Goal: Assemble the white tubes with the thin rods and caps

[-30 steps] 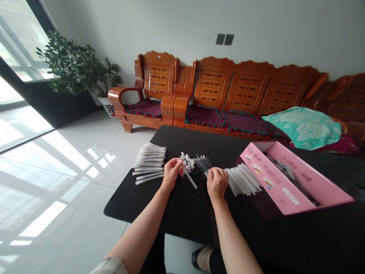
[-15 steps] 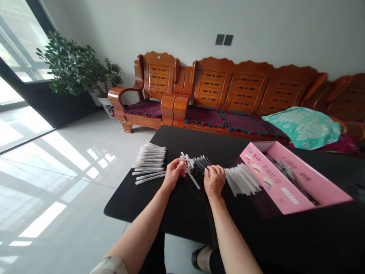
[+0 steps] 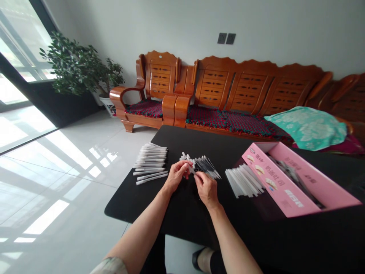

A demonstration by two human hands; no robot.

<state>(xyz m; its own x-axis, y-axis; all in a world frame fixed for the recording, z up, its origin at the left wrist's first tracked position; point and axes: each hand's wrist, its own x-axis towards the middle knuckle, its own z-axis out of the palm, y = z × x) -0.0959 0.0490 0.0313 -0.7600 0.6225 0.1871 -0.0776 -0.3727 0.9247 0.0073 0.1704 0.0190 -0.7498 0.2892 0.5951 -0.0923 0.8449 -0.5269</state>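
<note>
My left hand (image 3: 178, 175) is closed round one end of a slim white pen (image 3: 192, 170) over the middle of the table. The fingers of my right hand (image 3: 207, 186) pinch its other end, covering part of it. Just beyond my hands lie small white caps (image 3: 186, 156) and thin dark pen refills (image 3: 207, 166) with pale tips. To the left is a stack of white pens (image 3: 151, 158) laid side by side. On the right, several translucent white pen barrels (image 3: 244, 181) form a flat row.
A pink open box (image 3: 281, 182) with dark contents stands on the black table (image 3: 137, 209), right of the barrels. Behind are a wooden armchair (image 3: 159, 82) and a wooden sofa (image 3: 251, 83) with a turquoise cloth (image 3: 310, 127). A potted plant (image 3: 82, 68) stands at the left.
My right hand has moved left from the refills to the pen and now grips its lower end. My left hand has stayed about where it was, still holding the pen.
</note>
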